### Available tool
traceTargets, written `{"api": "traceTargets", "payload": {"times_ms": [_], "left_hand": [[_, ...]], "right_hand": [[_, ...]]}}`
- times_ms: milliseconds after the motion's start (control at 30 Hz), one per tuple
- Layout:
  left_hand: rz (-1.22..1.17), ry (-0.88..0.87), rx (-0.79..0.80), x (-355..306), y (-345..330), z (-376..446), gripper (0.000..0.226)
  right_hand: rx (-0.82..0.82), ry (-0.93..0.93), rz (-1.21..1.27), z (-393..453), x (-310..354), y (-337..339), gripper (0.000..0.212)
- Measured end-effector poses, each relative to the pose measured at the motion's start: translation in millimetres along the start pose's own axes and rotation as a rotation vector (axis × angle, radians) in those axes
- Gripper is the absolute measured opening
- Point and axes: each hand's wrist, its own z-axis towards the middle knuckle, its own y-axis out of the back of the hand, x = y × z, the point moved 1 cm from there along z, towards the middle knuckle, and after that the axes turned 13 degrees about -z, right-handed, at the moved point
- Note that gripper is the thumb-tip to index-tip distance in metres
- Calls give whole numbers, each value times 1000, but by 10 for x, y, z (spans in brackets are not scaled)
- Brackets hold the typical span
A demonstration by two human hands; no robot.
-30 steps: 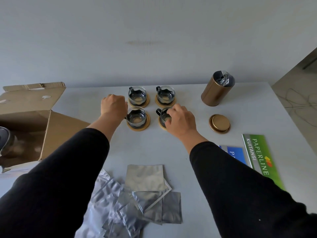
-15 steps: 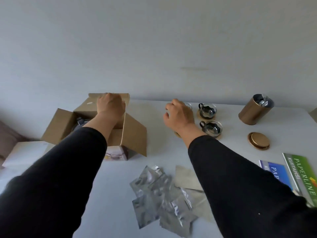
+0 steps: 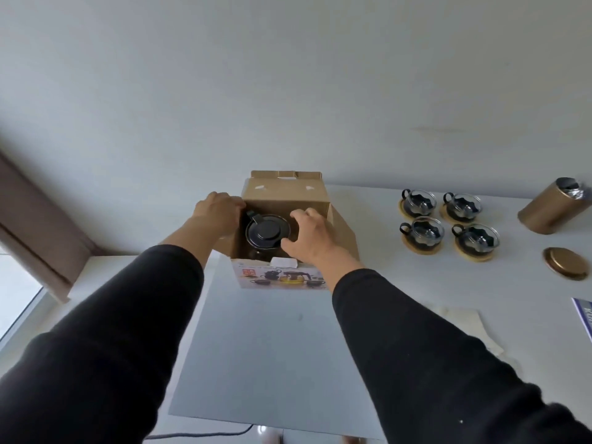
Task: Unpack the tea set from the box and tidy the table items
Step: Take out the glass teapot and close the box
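An open cardboard box (image 3: 339, 232) stands on the white table (image 3: 272, 347), its printed front facing me. Inside it sits a glass teapot (image 3: 264, 233) with a black lid and handle. My left hand (image 3: 217, 213) grips the box's left wall from outside. Reaching into the box, my right hand (image 3: 307, 235) curls thumb and fingers round the teapot's right side. Several glass cups (image 3: 448, 225) with black handles stand on wooden coasters to the right of the box.
A gold canister (image 3: 551, 209) stands open at the far right, its gold lid (image 3: 565, 262) lying in front of it. A pale pouch (image 3: 464, 322) and a blue booklet's edge (image 3: 584, 315) lie right of my arm. A brown curtain (image 3: 38, 225) hangs at left.
My view swung left from the cups to the box. The left hand moved to the box's left wall, and the right hand left the cups and reached in onto the teapot.
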Motion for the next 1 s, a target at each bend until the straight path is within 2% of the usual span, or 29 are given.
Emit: {"api": "traceTargets", "payload": {"times_ms": [167,333,567,867,1000], "left_hand": [[-30,-107,57,120,-147,203,41],[22,-183,108,110,-226,334,47],[162,-229,139,128,-324,513,48],[217,-293,93,118,-334,563,39],[172,-294,104,89,-253,556,37]], "right_hand": [[148,-42,42,130,194,-244,92],[156,-78,1,258,284,-399,111],[151,-113,2,406,334,-546,115],[83,-132,87,426,339,-553,107],[76,-122,109,403,323,-446,107]]}}
